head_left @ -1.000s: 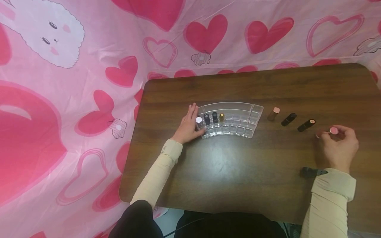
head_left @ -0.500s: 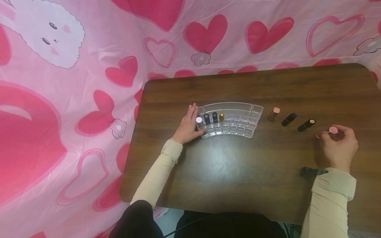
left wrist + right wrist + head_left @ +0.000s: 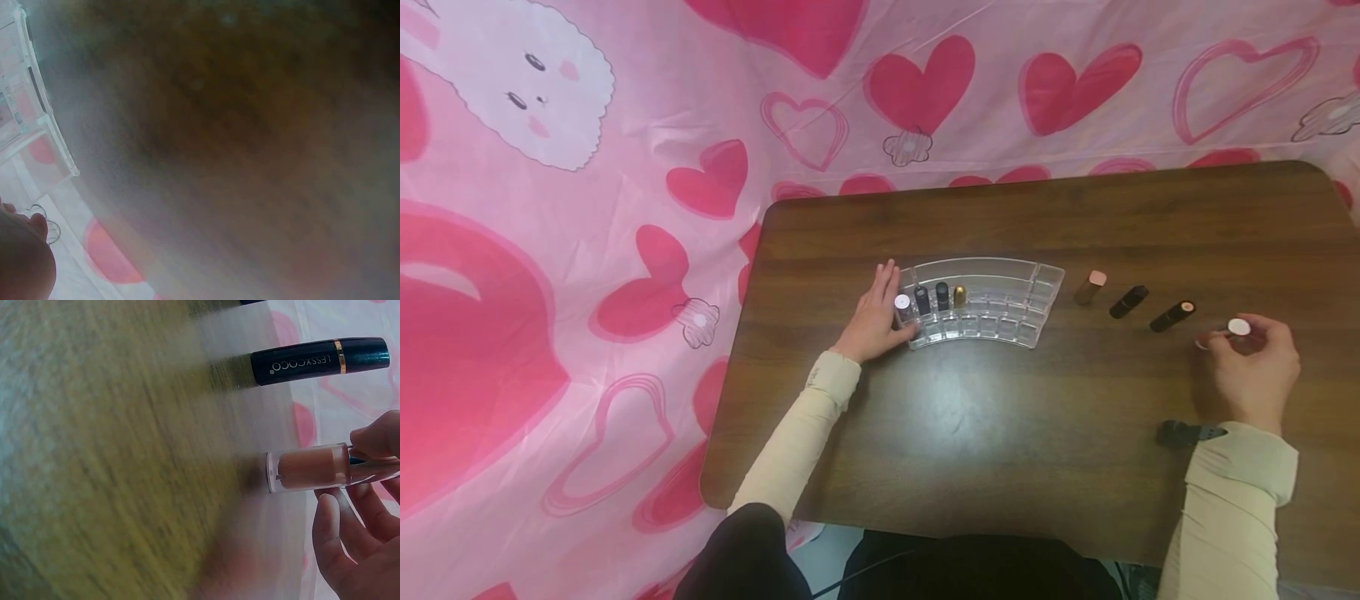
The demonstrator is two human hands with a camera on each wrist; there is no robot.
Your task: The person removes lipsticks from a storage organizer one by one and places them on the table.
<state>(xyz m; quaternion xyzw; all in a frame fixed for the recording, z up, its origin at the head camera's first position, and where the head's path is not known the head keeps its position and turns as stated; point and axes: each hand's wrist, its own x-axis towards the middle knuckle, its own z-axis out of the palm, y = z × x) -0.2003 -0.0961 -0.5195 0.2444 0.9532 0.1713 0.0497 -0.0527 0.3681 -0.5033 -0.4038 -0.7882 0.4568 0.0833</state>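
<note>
In the head view my left hand (image 3: 874,321) rests at the left end of a clear acrylic organizer (image 3: 1000,268), fingers straight along its side and thumb at the front corner. A white-topped tube (image 3: 902,303), two black tubes (image 3: 942,295) and a gold one (image 3: 959,295) stand in its left slots. At the right, my right hand (image 3: 1258,367) pinches a lip gloss tube (image 3: 309,467) by its shiny cap, thumb against fingers. The tube is clear with nude-pink contents and stands upright, its base at or just above the table. The left wrist view is mostly blurred.
Between organizer and right hand stand a brown tube with a pink top (image 3: 1090,287), a black lipstick (image 3: 1128,302) and another black tube (image 3: 322,361) with a gold band. A dark strap (image 3: 1187,433) hangs at the right cuff. Pink heart-print cloth (image 3: 805,133) borders the table.
The top of the lip gloss cap looks white now, pink before. My right hand has shifted very slightly left. My left hand and the organizer stay in place.
</note>
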